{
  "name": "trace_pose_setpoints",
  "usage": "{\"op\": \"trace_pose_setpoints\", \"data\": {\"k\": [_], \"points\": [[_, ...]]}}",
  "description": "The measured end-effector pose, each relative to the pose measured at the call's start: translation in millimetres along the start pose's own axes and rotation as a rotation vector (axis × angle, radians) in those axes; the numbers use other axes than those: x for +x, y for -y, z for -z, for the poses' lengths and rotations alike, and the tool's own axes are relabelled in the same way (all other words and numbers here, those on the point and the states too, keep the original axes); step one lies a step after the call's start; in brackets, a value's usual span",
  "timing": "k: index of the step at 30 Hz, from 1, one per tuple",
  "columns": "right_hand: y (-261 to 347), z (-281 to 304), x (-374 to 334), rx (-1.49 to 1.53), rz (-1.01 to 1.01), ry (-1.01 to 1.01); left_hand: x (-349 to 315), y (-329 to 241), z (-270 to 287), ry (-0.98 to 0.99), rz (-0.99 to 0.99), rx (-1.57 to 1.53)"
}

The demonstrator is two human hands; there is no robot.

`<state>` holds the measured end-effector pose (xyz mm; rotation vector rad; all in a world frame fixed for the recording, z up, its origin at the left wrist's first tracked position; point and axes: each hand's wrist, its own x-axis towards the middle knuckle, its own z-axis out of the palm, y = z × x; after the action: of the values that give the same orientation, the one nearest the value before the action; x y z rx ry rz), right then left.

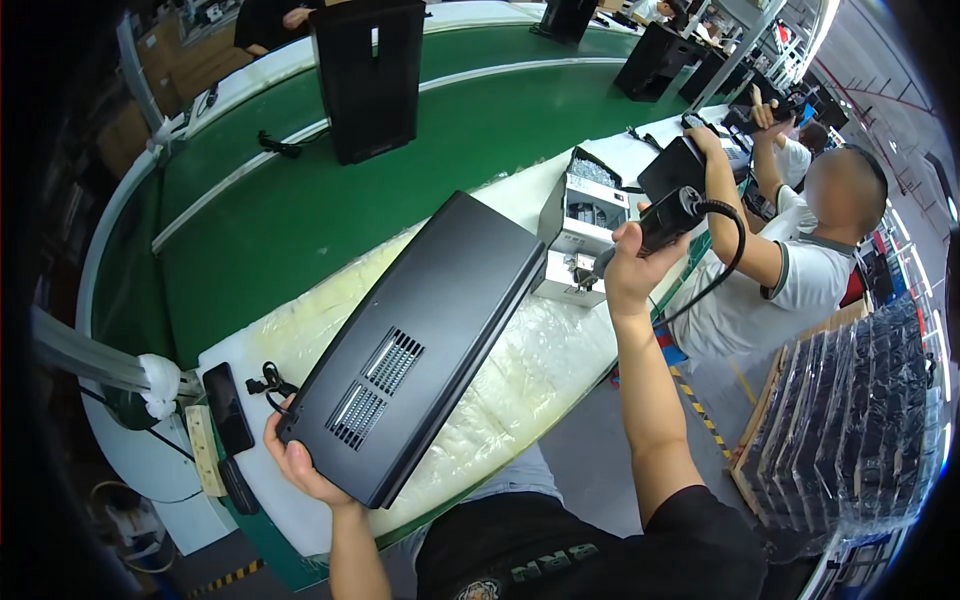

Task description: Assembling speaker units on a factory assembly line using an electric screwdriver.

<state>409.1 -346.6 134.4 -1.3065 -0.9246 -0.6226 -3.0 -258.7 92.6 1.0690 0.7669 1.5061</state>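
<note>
A black computer case (425, 300) with two slotted vent grilles lies tilted across the padded bench before me. My left hand (305, 470) is closed around its near left end, thumb on the top face and fingers mostly hidden at the side. Raised to the right of the case, my right hand (638, 265) grips a black electric screwdriver (665, 222), apart from the case. A thick black cord loops down from the tool's upper end. Just beyond the case's right end, close to my right hand, stand open light-grey parts boxes (565, 243) with small metal parts inside.
A green conveyor (270, 250) runs beyond the bench, carrying an upright black case (370, 90). At left lie a phone (228, 405), a power strip (203, 450) and a black cable (270, 382). A co-worker (815, 225) works at right, near a plastic-wrapped stack (850, 420).
</note>
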Motion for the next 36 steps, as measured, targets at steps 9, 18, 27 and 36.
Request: {"op": "trace_pose_setpoints", "data": {"k": [9,18,27,36], "points": [[132,-19,27,0.247,-0.115,0.020,0,-5,2,-0.034,-0.033,0.086],[289,-122,14,0.749,-0.193,0.441,2,-10,7,0.001,-0.005,-0.016],[339,-184,-20,0.732,-0.032,0.612,2,-17,6,0.005,-0.010,-0.053],[322,-200,-47,0.860,0.078,0.648,5,-5,9,-0.004,-0.096,-0.021]]}}
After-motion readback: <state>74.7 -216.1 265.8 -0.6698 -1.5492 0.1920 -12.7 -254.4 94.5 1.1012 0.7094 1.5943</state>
